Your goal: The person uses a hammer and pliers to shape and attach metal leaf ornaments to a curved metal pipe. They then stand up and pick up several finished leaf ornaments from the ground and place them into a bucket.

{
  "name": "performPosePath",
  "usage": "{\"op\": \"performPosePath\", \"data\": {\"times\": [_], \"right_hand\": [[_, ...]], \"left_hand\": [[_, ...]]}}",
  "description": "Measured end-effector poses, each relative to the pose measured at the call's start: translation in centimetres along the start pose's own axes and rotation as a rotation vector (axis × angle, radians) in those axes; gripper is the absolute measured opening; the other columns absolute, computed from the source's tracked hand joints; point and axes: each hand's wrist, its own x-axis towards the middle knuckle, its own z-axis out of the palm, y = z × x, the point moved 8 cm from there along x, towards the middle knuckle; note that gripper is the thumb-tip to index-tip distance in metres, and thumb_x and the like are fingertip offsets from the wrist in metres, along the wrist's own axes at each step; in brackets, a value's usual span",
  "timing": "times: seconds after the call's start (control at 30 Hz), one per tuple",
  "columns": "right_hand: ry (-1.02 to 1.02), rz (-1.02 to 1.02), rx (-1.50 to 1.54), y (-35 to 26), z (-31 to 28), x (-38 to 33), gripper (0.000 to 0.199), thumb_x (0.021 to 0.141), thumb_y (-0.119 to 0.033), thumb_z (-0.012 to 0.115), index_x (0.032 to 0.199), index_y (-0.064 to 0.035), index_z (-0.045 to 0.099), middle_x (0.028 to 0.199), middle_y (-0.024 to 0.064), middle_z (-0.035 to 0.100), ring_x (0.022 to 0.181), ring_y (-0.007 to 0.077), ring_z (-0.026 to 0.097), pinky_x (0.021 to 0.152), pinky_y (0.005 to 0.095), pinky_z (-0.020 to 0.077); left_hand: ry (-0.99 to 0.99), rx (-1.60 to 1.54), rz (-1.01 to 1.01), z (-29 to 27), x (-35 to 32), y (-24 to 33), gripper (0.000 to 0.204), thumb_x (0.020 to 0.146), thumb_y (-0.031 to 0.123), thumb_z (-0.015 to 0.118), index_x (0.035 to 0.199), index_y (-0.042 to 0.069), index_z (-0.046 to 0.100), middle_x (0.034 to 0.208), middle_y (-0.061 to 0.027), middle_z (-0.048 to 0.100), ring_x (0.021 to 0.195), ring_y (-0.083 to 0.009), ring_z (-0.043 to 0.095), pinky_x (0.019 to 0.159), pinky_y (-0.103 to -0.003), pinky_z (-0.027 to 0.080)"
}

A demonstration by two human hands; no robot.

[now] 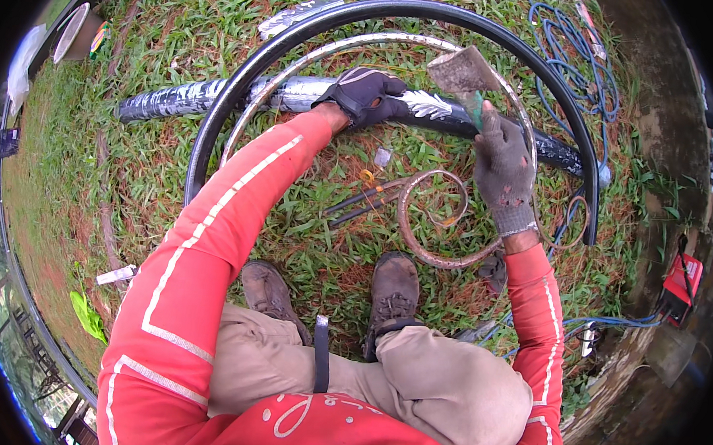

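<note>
My left hand (369, 96), in a black glove, presses on a dark painted metal pipe (186, 97) lying across the grass. My right hand (501, 161), in a grey glove, grips the green handle of a hammer with a rusty flat head (461, 71), raised above the pipe. A large black curved bar (243, 88) arches over the pipe, and inside it runs a thinner pale rusty hoop (300, 62). A rusty spiral scroll (420, 242) lies on the grass below my right hand. My boots (393, 285) stand just behind it.
Pliers with dark handles (357, 202) lie on the grass beside the scroll. Blue cable (578, 73) coils at the upper right. A red machine (680, 284) sits on the concrete edge at the right. A metal bucket (76, 34) stands at the upper left.
</note>
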Motion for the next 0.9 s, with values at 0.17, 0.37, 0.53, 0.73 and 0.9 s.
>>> {"op": "performPosePath", "data": {"times": [0.17,0.37,0.53,0.73,0.9], "right_hand": [[-0.366,0.006,-0.272,1.0,2.9,1.4,0.085,0.092,0.001,0.079,0.169,-0.0283,0.060,0.115,0.0173,0.076,0.102,0.0394,0.080,0.086,0.0535,0.0662],[-0.239,-0.030,-0.182,0.2,2.4,-0.1,0.081,0.093,-0.004,0.079,0.169,-0.0259,0.060,0.117,0.0176,0.076,0.109,0.0387,0.079,0.087,0.0527,0.0663],[-0.307,0.015,-0.201,1.1,1.5,1.3,0.081,0.095,-0.002,0.076,0.170,-0.0270,0.059,0.124,0.0184,0.076,0.109,0.0396,0.079,0.089,0.0528,0.0663],[-0.273,0.052,-0.187,2.2,2.6,-1.8,0.077,0.095,-0.004,0.079,0.167,-0.0286,0.064,0.127,0.0182,0.076,0.109,0.0413,0.079,0.090,0.0540,0.0658],[-0.127,0.120,-0.045,3.2,0.4,-2.4,0.078,0.098,-0.002,0.074,0.171,-0.0279,0.059,0.126,0.0198,0.077,0.111,0.0427,0.078,0.089,0.0548,0.0657]], "left_hand": [[0.020,0.029,0.078,-0.3,-0.4,0.3,0.051,0.100,0.040,0.085,0.139,0.008,0.083,0.133,-0.0205,0.084,0.123,-0.0429,0.080,0.107,-0.049,0.062],[0.002,0.018,0.065,-0.2,0.0,0.8,0.053,0.101,0.042,0.084,0.139,0.006,0.082,0.134,-0.0212,0.084,0.125,-0.0431,0.079,0.109,-0.048,0.062],[-0.012,0.044,0.041,-0.2,-0.7,0.7,0.055,0.101,0.044,0.083,0.140,0.005,0.082,0.137,-0.0216,0.082,0.128,-0.0432,0.078,0.112,-0.048,0.060],[-0.046,0.106,0.054,-0.5,0.1,0.3,0.057,0.101,0.047,0.082,0.140,0.006,0.082,0.139,-0.0227,0.081,0.129,-0.0441,0.077,0.113,-0.049,0.060],[-0.039,0.102,0.050,-0.2,0.2,1.1,0.056,0.101,0.047,0.082,0.139,0.006,0.083,0.135,-0.0222,0.083,0.125,-0.0443,0.078,0.110,-0.050,0.061]]}}
